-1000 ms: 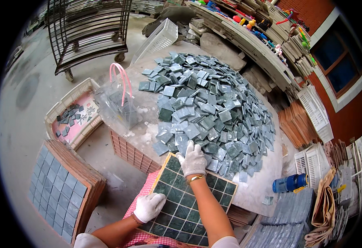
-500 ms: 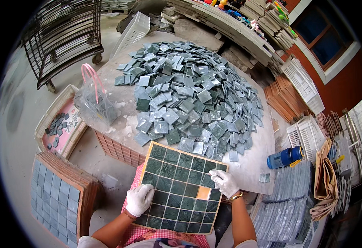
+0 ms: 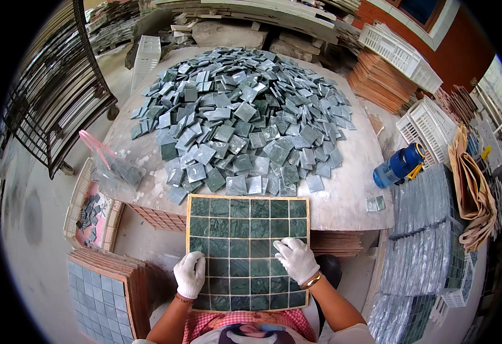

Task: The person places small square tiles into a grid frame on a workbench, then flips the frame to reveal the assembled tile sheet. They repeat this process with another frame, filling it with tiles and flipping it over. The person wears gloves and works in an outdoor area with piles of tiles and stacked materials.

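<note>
A tray of dark green square tiles [image 3: 239, 229], set in a grid within a thin light wooden rim, rests on my lap against the table edge. My left hand [image 3: 189, 275], in a white glove, is closed on the tray's left edge. Over the right-hand columns, my gloved right hand [image 3: 297, 261] has its fingers curled together, tips down at the tiles; whatever they pinch, if anything, is hidden. Just beyond the tray, a big heap of loose grey-green stone tiles [image 3: 245, 114] covers the tabletop.
A blue bottle [image 3: 399, 165] stands at the table's right, beside stacked tile sheets [image 3: 420, 229]. To the left are a plastic bag [image 3: 116, 169], a crate with tile bits [image 3: 113, 221], a stack of tiled boards [image 3: 99, 292] and a wheeled rack [image 3: 62, 109].
The tray has turned from a slant to nearly straight. An orange gap in its right part no longer shows; dark green is there. My right hand has shifted slightly left, and the view has turned.
</note>
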`<state>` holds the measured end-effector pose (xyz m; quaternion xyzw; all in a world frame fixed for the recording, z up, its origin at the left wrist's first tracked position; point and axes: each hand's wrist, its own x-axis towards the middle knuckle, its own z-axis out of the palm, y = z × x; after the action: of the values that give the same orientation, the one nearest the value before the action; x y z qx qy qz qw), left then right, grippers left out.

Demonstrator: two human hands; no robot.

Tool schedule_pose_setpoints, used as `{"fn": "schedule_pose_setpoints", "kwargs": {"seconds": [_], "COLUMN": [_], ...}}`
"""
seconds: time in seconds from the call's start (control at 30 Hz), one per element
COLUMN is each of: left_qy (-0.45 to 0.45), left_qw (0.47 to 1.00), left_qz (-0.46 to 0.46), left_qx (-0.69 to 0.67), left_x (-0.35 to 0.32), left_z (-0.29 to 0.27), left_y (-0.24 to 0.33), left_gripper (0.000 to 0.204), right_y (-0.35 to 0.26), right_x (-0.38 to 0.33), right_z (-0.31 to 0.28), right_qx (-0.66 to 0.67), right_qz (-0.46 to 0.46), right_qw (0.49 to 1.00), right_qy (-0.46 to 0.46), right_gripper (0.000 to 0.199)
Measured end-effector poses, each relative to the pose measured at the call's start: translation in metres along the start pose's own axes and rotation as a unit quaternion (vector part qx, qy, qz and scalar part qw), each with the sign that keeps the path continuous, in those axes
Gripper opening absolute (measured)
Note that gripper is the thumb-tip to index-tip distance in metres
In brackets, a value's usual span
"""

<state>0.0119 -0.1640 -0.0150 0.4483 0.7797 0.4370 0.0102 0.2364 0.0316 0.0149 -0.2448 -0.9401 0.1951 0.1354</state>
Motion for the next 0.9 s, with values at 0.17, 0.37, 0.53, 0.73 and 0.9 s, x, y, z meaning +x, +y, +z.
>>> {"fn": "schedule_pose_setpoints", "kwargs": {"seconds": [0.17, 0.37, 0.53, 0.73, 0.9], "left_qy": [-0.005, 0.017, 0.059, 0.025, -0.188], "left_qw": [0.850, 0.841, 0.774, 0.950, 0.965], "left_qz": [-0.353, -0.350, -0.324, -0.152, 0.185], "left_qx": [-0.391, -0.412, -0.541, -0.272, 0.010], "left_x": [0.004, -0.004, 0.007, 0.022, 0.033], "left_z": [-0.018, -0.015, -0.017, -0.025, 0.046], "left_y": [-0.003, -0.019, -0.021, 0.001, 0.076], "left_gripper": [0.012, 0.016, 0.018, 0.023, 0.063], "right_y": [0.006, -0.045, -0.138, -0.049, 0.047], "right_x": [-0.003, 0.027, 0.033, 0.061, 0.012], "right_z": [-0.019, 0.040, 0.089, 0.043, -0.008], "right_qx": [0.043, -0.142, -0.052, -0.170, -0.171], "right_qz": [0.053, -0.003, -0.217, -0.027, 0.196], "right_qw": [0.995, 0.990, 0.955, 0.980, 0.960], "right_qy": [0.066, -0.016, -0.197, -0.097, 0.108], "right_gripper": [0.050, 0.085, 0.082, 0.077, 0.072]}}
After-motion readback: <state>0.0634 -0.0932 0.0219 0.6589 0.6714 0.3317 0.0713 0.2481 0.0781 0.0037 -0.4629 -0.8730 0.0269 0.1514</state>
